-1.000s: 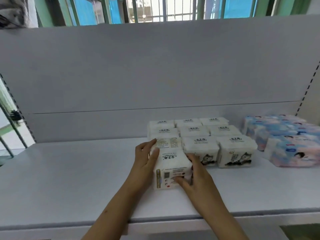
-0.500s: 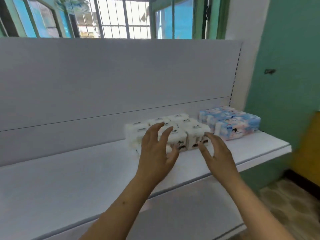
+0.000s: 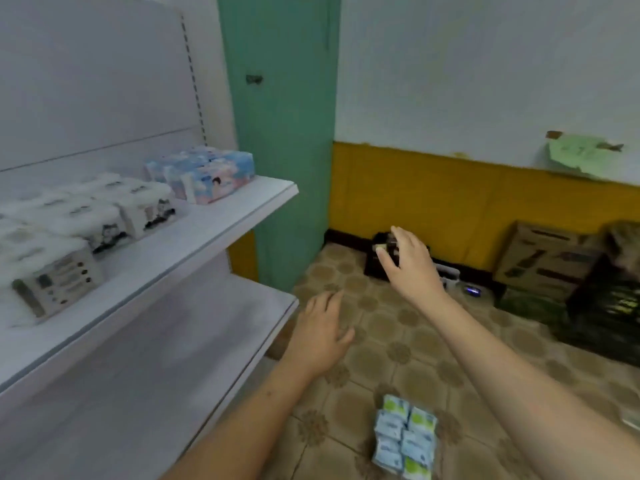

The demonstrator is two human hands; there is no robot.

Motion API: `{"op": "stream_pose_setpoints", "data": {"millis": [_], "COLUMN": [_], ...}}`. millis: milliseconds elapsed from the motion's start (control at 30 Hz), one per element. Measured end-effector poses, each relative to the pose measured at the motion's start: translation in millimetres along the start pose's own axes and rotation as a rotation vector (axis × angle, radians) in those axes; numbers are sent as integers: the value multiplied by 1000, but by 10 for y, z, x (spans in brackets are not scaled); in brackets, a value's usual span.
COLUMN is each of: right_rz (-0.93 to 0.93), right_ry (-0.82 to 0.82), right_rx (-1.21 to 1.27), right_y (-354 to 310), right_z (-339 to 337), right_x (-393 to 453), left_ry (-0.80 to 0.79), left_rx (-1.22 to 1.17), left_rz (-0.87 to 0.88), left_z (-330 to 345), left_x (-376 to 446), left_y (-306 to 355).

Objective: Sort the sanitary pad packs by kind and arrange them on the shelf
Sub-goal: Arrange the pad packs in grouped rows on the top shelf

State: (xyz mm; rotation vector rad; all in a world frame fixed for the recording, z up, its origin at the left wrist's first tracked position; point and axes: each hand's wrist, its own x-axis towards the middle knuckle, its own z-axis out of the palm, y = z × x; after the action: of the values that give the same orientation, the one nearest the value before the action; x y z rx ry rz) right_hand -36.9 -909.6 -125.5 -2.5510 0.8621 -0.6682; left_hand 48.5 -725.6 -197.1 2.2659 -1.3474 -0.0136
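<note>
Labels on the white packs [image 3: 79,216] blur, unreadable; left hand [image 3: 320,336] and right hand [image 3: 407,263] spread, holding nothing.

White shelf [image 3: 221,216] carries white packs [image 3: 104,213] and blue packs [image 3: 207,174] — green-and-blue packs [image 3: 405,438] lie on tiled floor [image 3: 398,334].

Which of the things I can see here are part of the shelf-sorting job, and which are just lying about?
Part of the job:
white packs on the upper shelf
blue-and-pink packs beside them
green-and-white packs on the floor
left hand and right hand, both holding nothing

Lying about:
cardboard box
dark crate
green paper on the wall
</note>
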Motion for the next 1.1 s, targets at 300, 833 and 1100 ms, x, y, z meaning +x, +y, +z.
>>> {"op": "stream_pose_setpoints", "data": {"millis": [300,833,1100], "right_rz": [318,557,557], "right_ry": [36,-600,-756], "right_rx": [-83,-72,-95], "right_y": [1714,4585,5267], "right_z": [-596,501,2084], "right_x": [-536,-1056,-1193], "left_ry": [-332,-828,-921], "left_rx": [-13,214,122], "left_rz": [138,-238,-414], "left_z": [1246,3626,4955], "left_x": [174,518,682], "left_y": [1168,1328,618]}}
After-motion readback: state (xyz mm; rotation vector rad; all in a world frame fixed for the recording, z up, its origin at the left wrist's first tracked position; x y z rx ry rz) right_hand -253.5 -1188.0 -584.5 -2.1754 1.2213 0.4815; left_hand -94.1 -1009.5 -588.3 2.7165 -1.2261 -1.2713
